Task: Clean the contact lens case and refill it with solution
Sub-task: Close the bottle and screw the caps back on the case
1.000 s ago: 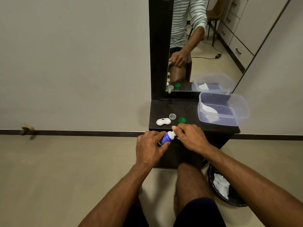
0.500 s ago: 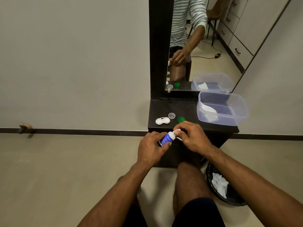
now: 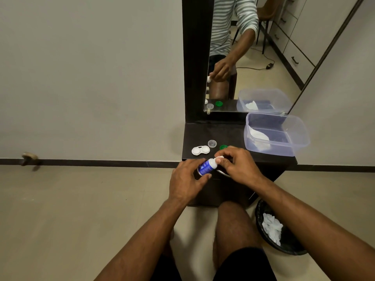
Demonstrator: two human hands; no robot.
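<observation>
Hands at desk (image 3: 233,130) near edge: left hand (image 3: 185,182) grips one solution bottle (image 3: 207,166), right hand (image 3: 236,166) pinches its cap (image 3: 219,159). One lens case (image 3: 200,150), two loose lids, one tub far right.

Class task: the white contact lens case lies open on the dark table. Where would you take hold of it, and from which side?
Pinch the contact lens case at its narrow waist between the two round wells, coming from above. It lies flat with the wells facing up, so that bridge is probably the slimmest part to grip. The clear cap sits just behind to the right, so approach from the near side.
</observation>
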